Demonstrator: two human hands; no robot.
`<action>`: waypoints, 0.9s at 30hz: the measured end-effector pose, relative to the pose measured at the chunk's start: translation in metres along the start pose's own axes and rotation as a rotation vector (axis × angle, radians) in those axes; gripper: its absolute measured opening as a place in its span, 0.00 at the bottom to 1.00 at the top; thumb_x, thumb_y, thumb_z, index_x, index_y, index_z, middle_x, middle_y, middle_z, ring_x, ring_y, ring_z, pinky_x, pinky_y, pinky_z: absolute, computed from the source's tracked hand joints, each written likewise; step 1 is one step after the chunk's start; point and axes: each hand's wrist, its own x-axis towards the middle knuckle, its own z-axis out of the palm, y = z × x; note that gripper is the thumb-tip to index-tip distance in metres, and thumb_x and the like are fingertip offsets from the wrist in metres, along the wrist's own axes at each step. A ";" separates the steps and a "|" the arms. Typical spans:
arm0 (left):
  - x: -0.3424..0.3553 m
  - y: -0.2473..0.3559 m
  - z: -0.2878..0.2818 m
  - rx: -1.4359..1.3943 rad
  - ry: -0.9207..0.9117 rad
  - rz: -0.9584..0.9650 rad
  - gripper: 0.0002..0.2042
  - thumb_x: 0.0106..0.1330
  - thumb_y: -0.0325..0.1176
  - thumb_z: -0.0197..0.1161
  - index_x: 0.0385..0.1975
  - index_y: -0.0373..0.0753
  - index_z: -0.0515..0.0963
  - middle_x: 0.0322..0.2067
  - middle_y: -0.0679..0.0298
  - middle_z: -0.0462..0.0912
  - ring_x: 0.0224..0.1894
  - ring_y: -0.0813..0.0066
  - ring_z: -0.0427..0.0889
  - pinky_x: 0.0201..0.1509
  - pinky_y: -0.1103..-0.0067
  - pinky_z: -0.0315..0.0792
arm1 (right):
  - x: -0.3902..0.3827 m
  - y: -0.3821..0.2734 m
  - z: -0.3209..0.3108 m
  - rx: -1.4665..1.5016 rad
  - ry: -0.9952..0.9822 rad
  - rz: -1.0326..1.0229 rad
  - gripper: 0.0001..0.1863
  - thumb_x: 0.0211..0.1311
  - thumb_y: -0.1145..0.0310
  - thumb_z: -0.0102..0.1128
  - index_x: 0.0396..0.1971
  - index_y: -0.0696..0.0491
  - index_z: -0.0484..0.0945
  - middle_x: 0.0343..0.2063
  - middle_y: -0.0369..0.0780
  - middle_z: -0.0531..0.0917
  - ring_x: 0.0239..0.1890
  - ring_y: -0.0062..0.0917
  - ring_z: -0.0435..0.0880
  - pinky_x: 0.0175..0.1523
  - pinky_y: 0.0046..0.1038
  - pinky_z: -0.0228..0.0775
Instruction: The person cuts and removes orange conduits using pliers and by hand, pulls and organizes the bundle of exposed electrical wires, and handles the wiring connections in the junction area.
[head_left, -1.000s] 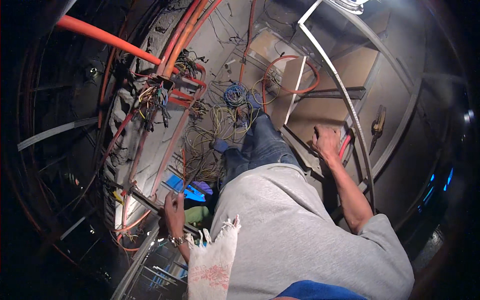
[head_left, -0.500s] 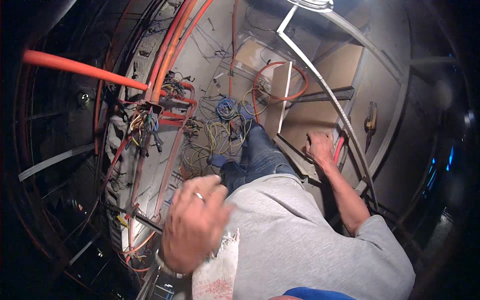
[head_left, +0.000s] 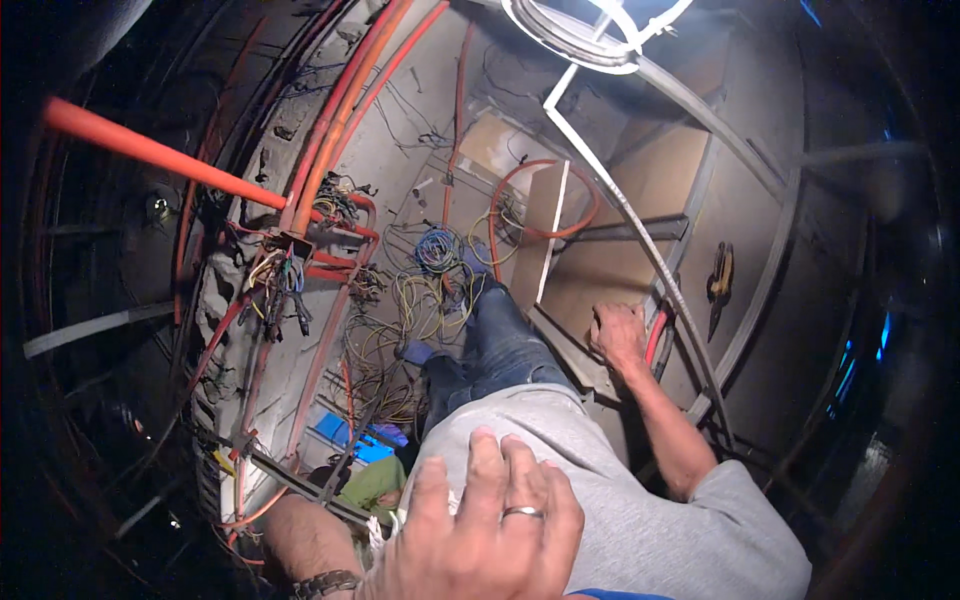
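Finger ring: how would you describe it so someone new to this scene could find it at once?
Start at the gray shirt, lower centre. In front of it, at the bottom edge, looms the left hand. The finger ring is the silvery band on its third visible finger from the picture's left; the other visible fingers look bare.

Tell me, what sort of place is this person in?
Most likely a building under construction or renovation: loose wires spill from a rough, broken wall, an orange pipe runs exposed, and a coil of blue wire sits in a tangle.
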 end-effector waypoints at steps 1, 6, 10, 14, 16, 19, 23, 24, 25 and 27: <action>0.005 0.000 -0.002 -0.020 -0.017 -0.019 0.16 0.62 0.33 0.66 0.46 0.30 0.80 0.46 0.47 0.84 0.54 0.49 0.82 0.50 0.58 0.76 | -0.001 -0.001 0.001 -0.023 0.079 -0.062 0.11 0.56 0.64 0.61 0.38 0.51 0.83 0.34 0.43 0.86 0.42 0.37 0.85 0.53 0.46 0.66; 0.021 -0.008 -0.011 0.058 -0.231 0.155 0.15 0.62 0.39 0.62 0.39 0.33 0.85 0.33 0.52 0.87 0.45 0.55 0.84 0.41 0.58 0.77 | 0.000 -0.004 -0.001 -0.020 0.022 -0.040 0.11 0.57 0.64 0.62 0.39 0.51 0.83 0.34 0.43 0.86 0.43 0.37 0.85 0.55 0.46 0.66; 0.031 -0.015 -0.012 -0.157 -0.540 0.296 0.07 0.57 0.33 0.68 0.28 0.37 0.83 0.27 0.61 0.81 0.36 0.70 0.74 0.36 0.71 0.66 | 0.000 -0.005 0.003 -0.020 0.014 -0.037 0.11 0.56 0.64 0.63 0.38 0.51 0.84 0.36 0.43 0.87 0.43 0.36 0.85 0.55 0.44 0.65; 0.056 0.002 0.012 -0.129 -0.632 0.098 0.13 0.62 0.37 0.62 0.38 0.36 0.86 0.35 0.53 0.87 0.44 0.57 0.85 0.42 0.60 0.78 | 0.000 0.002 0.017 -0.006 0.089 -0.042 0.10 0.56 0.64 0.61 0.35 0.50 0.84 0.33 0.43 0.87 0.41 0.40 0.85 0.52 0.47 0.64; 0.062 -0.004 0.016 0.027 -0.483 0.170 0.15 0.62 0.34 0.64 0.43 0.30 0.81 0.43 0.49 0.85 0.46 0.57 0.84 0.47 0.63 0.77 | -0.001 0.002 0.011 -0.013 -0.001 -0.001 0.11 0.58 0.64 0.62 0.39 0.50 0.85 0.36 0.42 0.86 0.45 0.36 0.84 0.57 0.45 0.64; 0.062 -0.018 0.054 -0.101 -0.385 0.064 0.17 0.64 0.35 0.60 0.47 0.29 0.78 0.42 0.49 0.84 0.47 0.57 0.83 0.46 0.66 0.76 | 0.002 -0.008 -0.002 -0.020 0.030 -0.005 0.10 0.58 0.65 0.62 0.38 0.50 0.84 0.35 0.42 0.86 0.43 0.37 0.84 0.56 0.45 0.64; 0.051 -0.073 0.086 -0.209 -0.384 -0.022 0.22 0.68 0.36 0.62 0.58 0.32 0.70 0.46 0.51 0.80 0.51 0.55 0.79 0.53 0.64 0.73 | 0.001 -0.003 0.000 -0.003 0.064 -0.032 0.10 0.56 0.66 0.63 0.37 0.51 0.83 0.34 0.43 0.85 0.42 0.36 0.84 0.54 0.43 0.64; 0.048 -0.082 0.088 -0.172 -0.404 -0.070 0.23 0.69 0.38 0.62 0.59 0.33 0.69 0.47 0.51 0.79 0.52 0.54 0.78 0.54 0.63 0.72 | 0.000 -0.003 -0.002 -0.011 0.057 -0.031 0.10 0.56 0.66 0.64 0.38 0.51 0.83 0.34 0.42 0.85 0.42 0.36 0.84 0.54 0.43 0.64; 0.040 -0.091 0.089 -0.220 -0.400 -0.109 0.24 0.69 0.40 0.63 0.59 0.33 0.69 0.48 0.49 0.78 0.52 0.52 0.78 0.55 0.62 0.72 | 0.000 -0.005 -0.004 -0.015 0.050 -0.040 0.11 0.56 0.66 0.65 0.38 0.51 0.84 0.34 0.42 0.85 0.42 0.35 0.84 0.54 0.42 0.64; 0.023 -0.112 0.093 -0.296 -0.430 -0.149 0.25 0.69 0.40 0.63 0.61 0.32 0.69 0.49 0.49 0.78 0.54 0.50 0.77 0.58 0.62 0.71 | 0.000 -0.008 -0.010 -0.008 0.057 -0.034 0.10 0.56 0.65 0.63 0.37 0.52 0.83 0.34 0.43 0.85 0.42 0.36 0.84 0.54 0.42 0.64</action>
